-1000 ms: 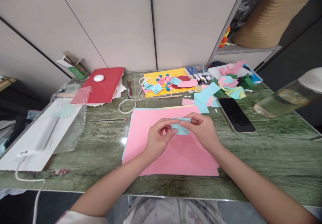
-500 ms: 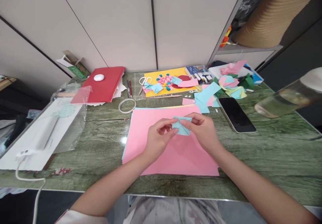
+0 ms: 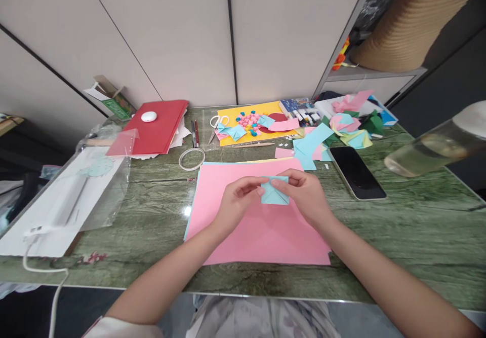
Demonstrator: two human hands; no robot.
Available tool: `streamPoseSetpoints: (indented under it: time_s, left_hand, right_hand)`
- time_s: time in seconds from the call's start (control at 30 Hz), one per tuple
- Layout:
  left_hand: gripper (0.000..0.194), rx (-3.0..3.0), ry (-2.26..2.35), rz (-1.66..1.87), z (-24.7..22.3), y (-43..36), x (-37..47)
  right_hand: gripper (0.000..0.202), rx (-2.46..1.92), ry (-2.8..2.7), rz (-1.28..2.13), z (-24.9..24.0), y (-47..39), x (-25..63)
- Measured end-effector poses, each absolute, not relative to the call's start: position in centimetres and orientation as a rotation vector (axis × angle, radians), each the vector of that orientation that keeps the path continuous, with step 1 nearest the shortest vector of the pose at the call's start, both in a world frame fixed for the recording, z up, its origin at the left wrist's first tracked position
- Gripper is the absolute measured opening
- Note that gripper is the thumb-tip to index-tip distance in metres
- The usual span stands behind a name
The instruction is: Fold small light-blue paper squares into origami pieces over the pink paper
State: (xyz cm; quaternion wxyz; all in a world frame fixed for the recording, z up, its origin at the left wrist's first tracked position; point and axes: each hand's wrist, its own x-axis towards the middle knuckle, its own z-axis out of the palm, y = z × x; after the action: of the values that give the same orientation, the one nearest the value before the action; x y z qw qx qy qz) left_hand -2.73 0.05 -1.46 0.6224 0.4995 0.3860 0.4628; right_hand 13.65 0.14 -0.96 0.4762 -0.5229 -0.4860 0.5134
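A small folded light-blue paper square point(image 3: 275, 194) with diagonal creases hangs between my two hands, above a stack of large sheets topped by a pink one point(image 3: 261, 236). My left hand point(image 3: 238, 200) pinches its left edge with thumb and fingers. On the right side, my right hand point(image 3: 307, 194) grips the top right part, its thumb lying across the front of the square. The underside of the square and some fingertips are hidden.
Behind the stack lie a tape roll point(image 3: 192, 159), scissors point(image 3: 217, 125), a yellow sheet point(image 3: 228, 112) with pink and blue bits, and light-blue paper pieces point(image 3: 309, 148). A phone point(image 3: 357, 172) and a clear bottle point(image 3: 421, 148) are right; a red folder point(image 3: 155, 130) is left.
My left thumb has slid back toward the left edge, so more of the square's front shows. The square looks slightly straighter. My right hand has barely moved.
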Motion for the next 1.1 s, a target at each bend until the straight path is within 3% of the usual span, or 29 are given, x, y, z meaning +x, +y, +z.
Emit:
streamPoseSetpoints:
  time_s: [0.53, 1.1]
  left_hand:
    - [0.041, 1.268, 0.902, 0.807, -0.2, 1.0, -3.4]
    - [0.044, 1.368, 0.913, 0.867, -0.4, 0.5, -3.4]
  right_hand:
    - [0.017, -1.252, -1.136, 1.311, -0.8, 0.5, 13.9]
    - [0.017, -1.238, -1.088, 1.304, -1.3, 0.6, 14.0]
